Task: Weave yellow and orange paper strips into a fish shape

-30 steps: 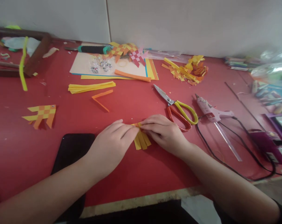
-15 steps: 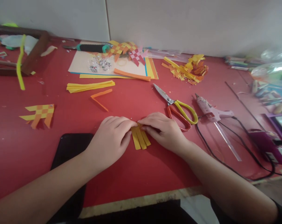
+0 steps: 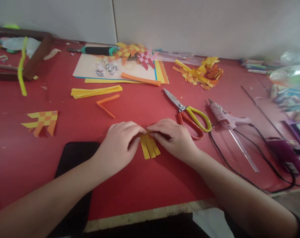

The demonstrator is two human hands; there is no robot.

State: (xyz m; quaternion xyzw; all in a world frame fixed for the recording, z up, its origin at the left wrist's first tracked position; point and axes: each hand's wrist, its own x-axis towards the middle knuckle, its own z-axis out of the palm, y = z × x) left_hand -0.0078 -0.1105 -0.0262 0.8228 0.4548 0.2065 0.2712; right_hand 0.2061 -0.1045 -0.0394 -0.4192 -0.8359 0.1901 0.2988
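Between my hands, a few yellow paper strips [image 3: 148, 148] hang toward me, fanned slightly apart at their lower ends. My left hand [image 3: 122, 140] pinches their upper end from the left, thumb against the index finger. From the right, my right hand [image 3: 172, 135] pinches the same end, its fingertips almost meeting those of the left. The fingers hide the top of the strips. Beyond my left hand lies a folded orange paper strip [image 3: 105, 104]. Scissors [image 3: 183, 109] with one yellow and one red handle lie just past my right hand.
A woven paper fish [image 3: 43, 120] and a black phone [image 3: 74, 162] lie left. A bundle of yellow strips [image 3: 96, 91], coloured sheets [image 3: 88, 69] and paper scraps [image 3: 202, 74] lie farther back. To the right are a corded glue gun [image 3: 226, 117] and a purple box [image 3: 283, 155].
Both hands keep their pinch on the yellow strips, with only a very slight shift of the fingers. The other things stay where they were.
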